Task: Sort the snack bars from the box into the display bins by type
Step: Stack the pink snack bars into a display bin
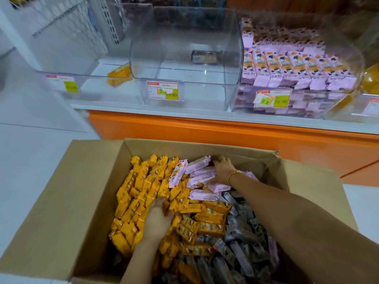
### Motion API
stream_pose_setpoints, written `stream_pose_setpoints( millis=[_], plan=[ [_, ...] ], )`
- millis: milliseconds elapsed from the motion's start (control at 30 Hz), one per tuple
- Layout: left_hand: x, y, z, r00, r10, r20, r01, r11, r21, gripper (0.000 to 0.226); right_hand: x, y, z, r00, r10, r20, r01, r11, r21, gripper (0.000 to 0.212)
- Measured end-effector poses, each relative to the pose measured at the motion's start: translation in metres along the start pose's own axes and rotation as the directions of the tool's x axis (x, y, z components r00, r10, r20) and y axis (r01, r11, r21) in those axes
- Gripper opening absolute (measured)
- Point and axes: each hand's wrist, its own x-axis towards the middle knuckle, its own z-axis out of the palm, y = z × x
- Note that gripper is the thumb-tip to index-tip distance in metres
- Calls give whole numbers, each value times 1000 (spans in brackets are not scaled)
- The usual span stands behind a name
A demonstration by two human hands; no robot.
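Note:
An open cardboard box [86, 181] holds several yellow snack bars [141, 187] on its left, pink bars [200, 174] at the far side and dark grey bars [240, 226] on its right. My left hand [156, 219] digs into the yellow bars, its fingers curled among them. Reaching to the far side, my right hand [222, 168] grips pink bars. On the shelf stand three clear bins: the left bin [67, 78] holds one yellow bar [120, 75], the middle bin [184, 87] one dark bar [205, 57], and the right bin [266, 107] is filled with pink bars.
The bins sit on a white shelf [127, 108] with an orange front panel [205, 130]. Price labels [163, 90] are stuck on the bin fronts. White floor [26, 156] lies left of the box. A wire rack [61, 23] stands at the back left.

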Motion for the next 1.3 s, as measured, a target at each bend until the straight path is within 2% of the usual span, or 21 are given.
stream_pose_setpoints(
  millis=[67, 267, 400, 500, 600, 667, 733, 833, 867, 933, 1000, 1067, 1167, 1233, 1300],
  plan=[
    [-1, 0, 2, 1000, -14, -7, 14, 1000, -10, 55, 1, 0, 2, 1000, -20, 15, 21, 999, -33, 83],
    [0, 21, 0, 1000, -18, -4, 18, 999, -28, 60, -34, 6, 3, 997, -64, -44, 75, 955, 287, 70],
    [-8, 58, -8, 980, 197, -27, -198, 978, -63, 57, -69, 8, -14, 992, -116, -44, 123, 892, 434, 68],
    [-20, 88, -17, 925, 375, 53, -372, 926, -65, 61, -94, 8, -42, 976, -217, -16, 200, 863, 464, 50],
    [-39, 117, -31, 883, 455, 116, -447, 890, -90, 62, -127, 11, -84, 957, -288, -39, 273, 844, 461, 41],
    [-52, 137, -41, 885, 450, 120, -424, 884, -195, 59, -149, 17, -109, 951, -305, -58, 295, 832, 469, 40],
    [-68, 157, -53, 886, 439, 151, -366, 861, -352, 50, -167, 26, -125, 949, -315, -21, 267, 764, 587, 41],
    [-81, 177, -61, 880, 435, 191, -296, 816, -497, 22, -188, 44, -139, 923, -384, 33, 171, 485, 857, 44],
    [-83, 181, -62, 893, 402, 202, -237, 802, -548, 18, -194, 50, -144, 913, -407, 21, 157, 400, 903, 46],
    [-89, 190, -63, 904, 339, 259, -59, 702, -709, 29, -202, 60, -149, 921, -389, -30, 150, 282, 948, 57],
    [-93, 198, -63, 885, 331, 327, 78, 588, -805, 36, -210, 65, -149, 936, -341, -81, 172, 244, 954, 52],
    [-97, 205, -64, 863, 362, 353, 121, 530, -839, 36, -218, 66, -147, 941, -312, -129, 211, 246, 946, 37],
    [-97, 209, -62, 867, 340, 364, 180, 467, -866, 42, -226, 62, -146, 942, -273, -196, 263, 235, 936, 20],
    [-98, 211, -61, 874, 338, 348, 164, 469, -868, 45, -227, 59, -144, 942, -232, -241, 291, 215, 932, 26],
    [-100, 213, -58, 902, 330, 277, 41, 574, -818, 45, -229, 59, -142, 945, -169, -280, 310, 192, 931, 32]
  ],
)
